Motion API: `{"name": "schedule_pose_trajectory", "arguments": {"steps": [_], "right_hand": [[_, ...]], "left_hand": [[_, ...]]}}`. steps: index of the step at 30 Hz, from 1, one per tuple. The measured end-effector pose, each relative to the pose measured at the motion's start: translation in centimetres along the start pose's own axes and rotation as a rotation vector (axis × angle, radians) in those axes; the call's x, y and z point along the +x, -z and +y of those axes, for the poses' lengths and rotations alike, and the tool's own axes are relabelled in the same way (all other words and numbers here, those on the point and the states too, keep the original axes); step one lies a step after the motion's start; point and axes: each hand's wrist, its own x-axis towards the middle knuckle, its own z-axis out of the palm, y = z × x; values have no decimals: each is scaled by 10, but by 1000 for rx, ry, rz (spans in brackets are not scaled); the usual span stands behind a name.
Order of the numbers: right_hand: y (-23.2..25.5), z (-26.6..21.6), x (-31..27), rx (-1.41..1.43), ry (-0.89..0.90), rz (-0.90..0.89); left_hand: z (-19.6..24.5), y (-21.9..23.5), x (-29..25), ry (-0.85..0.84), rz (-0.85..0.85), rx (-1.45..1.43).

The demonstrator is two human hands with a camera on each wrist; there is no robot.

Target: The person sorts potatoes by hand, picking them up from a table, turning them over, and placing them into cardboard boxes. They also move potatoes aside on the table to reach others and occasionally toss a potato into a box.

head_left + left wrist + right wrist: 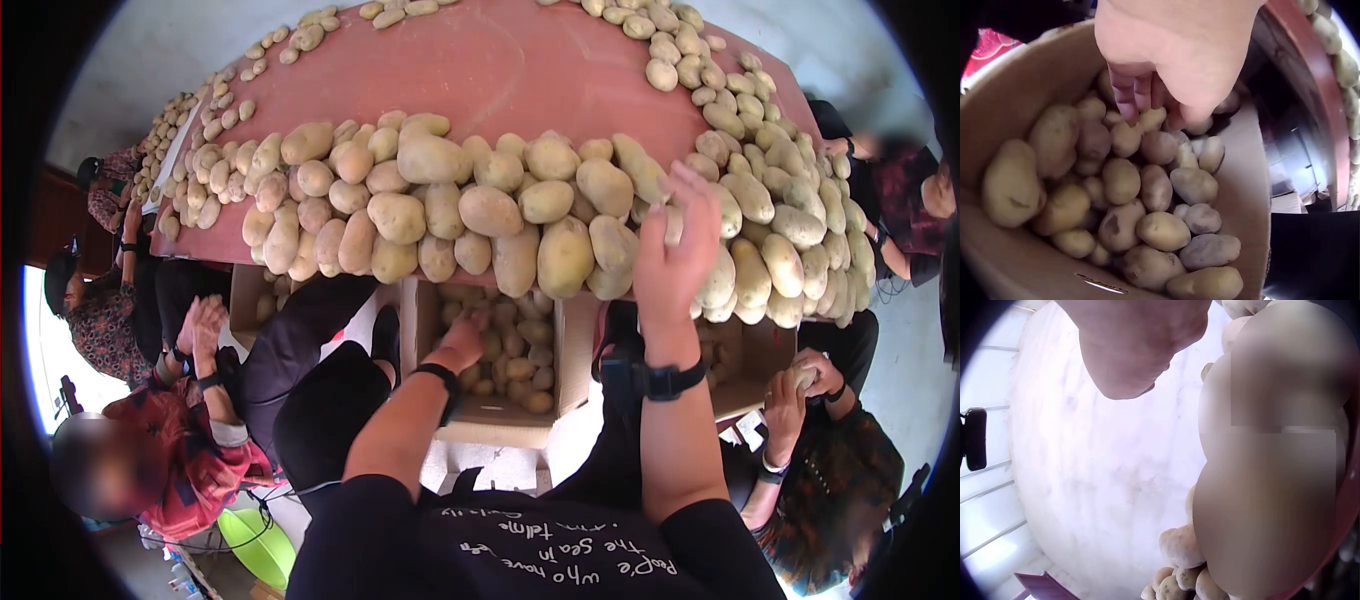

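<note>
My left hand (pixel 462 340) reaches down into a cardboard box (pixel 495 432) of potatoes. In the left wrist view the thumb and loosely bent fingers (pixel 1126 107) of this hand stand apart above the heap, close over a pale potato (pixel 1152 119). My right hand (pixel 680 245) is raised at the near edge of the table, over the long bank of potatoes (pixel 490 215). A potato (pixel 674 226) shows between its thumb and blurred fingers; I cannot tell whether they grip it. In the right wrist view, the back of the right hand (pixel 1141 347) hides its fingertips.
The red table (pixel 560 70) carries more potatoes (pixel 780 200) along its right side and far edge. Other boxes stand under it on either side. One person (pixel 190 430) sits at the left, another (pixel 820 470) at the right holding a potato; more people are beyond.
</note>
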Motion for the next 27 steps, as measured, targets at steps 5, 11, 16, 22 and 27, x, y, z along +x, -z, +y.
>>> {"name": "schedule_pose_trajectory", "arguments": {"steps": [5, 11, 16, 22, 27], "right_hand": [[-5, -38, -11, 198, 189, -126], [-13, -60, -26, 337, 257, -258], [-17, -66, -29, 378, 241, -288], [-26, -68, -37, 405, 183, -279], [-22, -70, -34, 418, 150, -252]], "left_hand": [[43, -7, 35, 141, -105, -22], [26, -45, 68, 298, -79, 160], [18, -47, 62, 292, -31, -73], [51, 34, -4, 128, 43, -305], [73, 129, -86, -157, 222, -762]]}}
